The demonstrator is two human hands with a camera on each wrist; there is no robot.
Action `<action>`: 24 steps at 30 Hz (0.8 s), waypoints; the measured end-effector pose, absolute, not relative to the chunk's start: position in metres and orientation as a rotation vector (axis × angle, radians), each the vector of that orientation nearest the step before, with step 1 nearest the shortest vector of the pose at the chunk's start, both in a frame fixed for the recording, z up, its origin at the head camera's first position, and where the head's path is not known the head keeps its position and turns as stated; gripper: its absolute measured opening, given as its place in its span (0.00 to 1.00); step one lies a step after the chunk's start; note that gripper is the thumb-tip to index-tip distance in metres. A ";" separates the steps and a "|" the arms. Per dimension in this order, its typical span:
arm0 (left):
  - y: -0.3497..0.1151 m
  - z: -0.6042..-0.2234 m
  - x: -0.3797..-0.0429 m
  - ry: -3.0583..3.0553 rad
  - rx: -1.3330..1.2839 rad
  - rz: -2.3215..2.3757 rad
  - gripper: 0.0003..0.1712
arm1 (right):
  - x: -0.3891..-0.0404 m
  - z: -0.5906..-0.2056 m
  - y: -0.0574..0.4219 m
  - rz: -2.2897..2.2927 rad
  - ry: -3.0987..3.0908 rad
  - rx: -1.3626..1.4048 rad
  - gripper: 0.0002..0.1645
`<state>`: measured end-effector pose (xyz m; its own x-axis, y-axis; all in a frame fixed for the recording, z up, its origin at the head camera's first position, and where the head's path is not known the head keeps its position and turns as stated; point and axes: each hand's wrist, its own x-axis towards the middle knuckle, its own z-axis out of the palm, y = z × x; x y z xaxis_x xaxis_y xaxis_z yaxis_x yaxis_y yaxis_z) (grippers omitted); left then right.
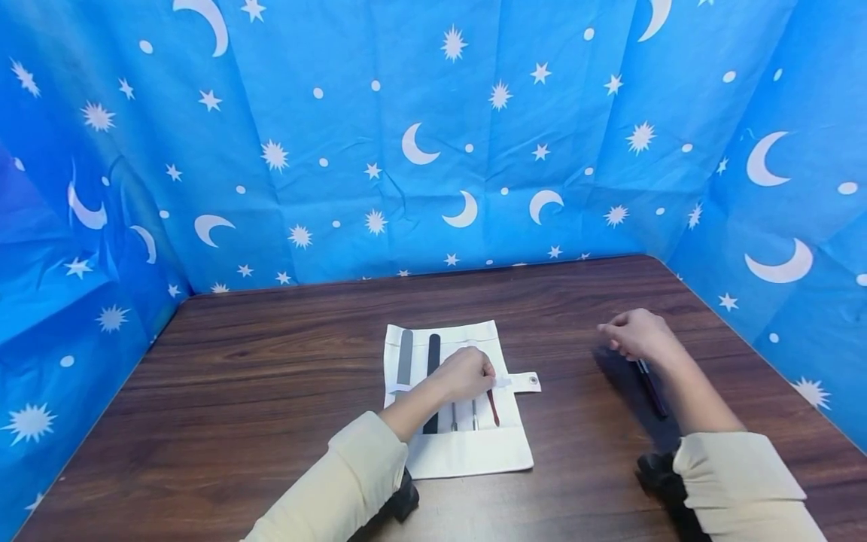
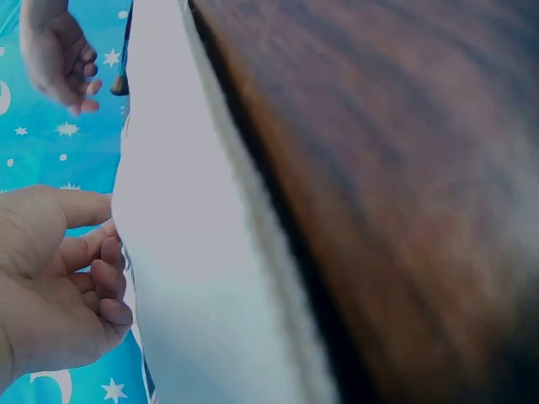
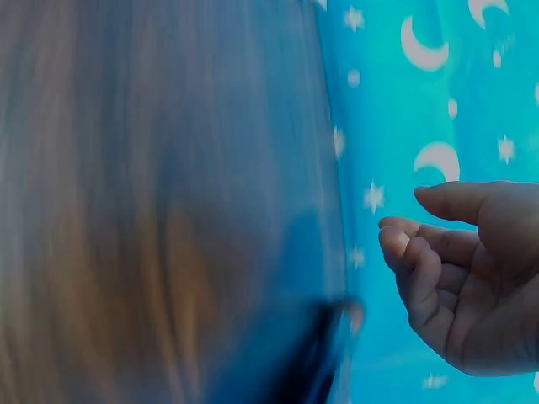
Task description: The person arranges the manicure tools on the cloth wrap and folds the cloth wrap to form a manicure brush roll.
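A white fabric tool roll (image 1: 467,456) lies unrolled on the table. Over its middle, my left hand (image 1: 463,374) pinches the pale band that crosses the roll, thumb and forefinger together at the cloth in the left wrist view. Tucked in the roll are a grey file (image 1: 405,358), a black file (image 1: 433,350), slim metal tools (image 1: 475,414) and a red-brown tool (image 1: 494,409); my left hand and forearm hide parts of them. Off to the right, my right hand (image 1: 640,335) hovers with loosely curled fingers, holding nothing. Beneath its wrist lies a dark pen-like tool (image 1: 652,391).
A snap tab (image 1: 526,382) sticks out from the roll's right side. The dark wooden table (image 1: 271,376) meets a blue cloth backdrop (image 1: 379,150) with moons and stars at its back and sides. Black wrist-camera mounts (image 1: 405,497) sit below both cuffs.
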<state>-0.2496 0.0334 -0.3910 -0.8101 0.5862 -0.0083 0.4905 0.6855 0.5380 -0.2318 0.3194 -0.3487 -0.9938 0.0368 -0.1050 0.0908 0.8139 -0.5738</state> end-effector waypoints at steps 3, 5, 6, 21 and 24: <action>0.037 -0.391 -0.248 2.700 0.856 0.777 0.03 | -0.226 -0.352 0.343 -0.960 2.874 0.159 0.21; 0.039 -0.391 -0.247 2.696 0.844 0.772 0.03 | -0.223 -0.354 0.355 -0.982 2.833 0.182 0.21; 0.040 -0.391 -0.247 2.695 0.835 0.770 0.03 | -0.221 -0.356 0.359 -0.996 2.810 0.195 0.21; 0.038 -0.391 -0.247 2.635 0.813 0.849 0.06 | -0.221 -0.369 0.371 -1.081 2.605 0.231 0.08; 0.038 -0.391 -0.247 2.641 0.807 0.839 0.07 | -0.221 -0.369 0.371 -1.075 2.623 0.238 0.10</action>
